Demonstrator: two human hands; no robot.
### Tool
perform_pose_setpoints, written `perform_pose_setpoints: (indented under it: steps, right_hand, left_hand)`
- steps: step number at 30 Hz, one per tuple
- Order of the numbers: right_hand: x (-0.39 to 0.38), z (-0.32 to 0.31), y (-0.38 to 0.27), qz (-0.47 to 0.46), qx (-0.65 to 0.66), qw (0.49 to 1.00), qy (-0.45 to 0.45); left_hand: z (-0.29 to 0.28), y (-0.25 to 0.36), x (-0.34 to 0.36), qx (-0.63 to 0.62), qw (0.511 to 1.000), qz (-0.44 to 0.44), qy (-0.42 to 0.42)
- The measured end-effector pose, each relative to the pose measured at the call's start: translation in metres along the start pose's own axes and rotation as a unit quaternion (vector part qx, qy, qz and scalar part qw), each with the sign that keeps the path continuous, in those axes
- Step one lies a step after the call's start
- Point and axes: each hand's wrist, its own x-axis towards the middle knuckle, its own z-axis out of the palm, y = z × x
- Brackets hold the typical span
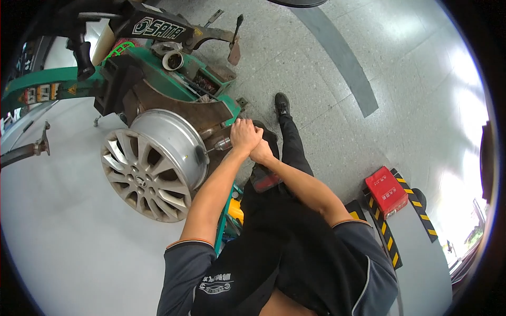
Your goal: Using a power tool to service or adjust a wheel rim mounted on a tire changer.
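Silver, multi-spoked metal wheel (167, 132) sits tilted beside the green metal machine (153, 73), a dark round bit (201, 155) at the edge of its barrel. Left hand (244, 135) and right hand (261, 152) overlap, their grip closed around the silver-chucked power drill (223, 143). Uneven pressure could make the bit skid and scratch the wheel, or jolt the drill sideways.
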Motion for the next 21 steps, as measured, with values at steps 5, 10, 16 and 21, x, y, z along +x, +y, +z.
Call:
perform_pose_setpoints:
  steps: [5,10,16,21]
  right_hand:
    - [0.004,0.008,0.021,-0.014,-0.03,0.999,0.015]
    - [0.01,0.003,0.003,-0.038,-0.015,0.999,0.03]
    - [0.03,0.001,-0.012,-0.026,-0.021,0.998,0.044]
    - [0.044,0.003,-0.026,-0.069,-0.058,0.995,0.045]
  left_hand:
    - [-0.001,0.009,0.002,0.019,0.999,0.023,-0.015]
    - [-0.009,0.003,0.011,0.03,0.999,0.033,-0.003]
    - [-0.019,-0.004,0.033,0.036,0.998,0.057,0.021]
    - [-0.028,-0.015,0.049,0.04,0.994,0.091,0.051]
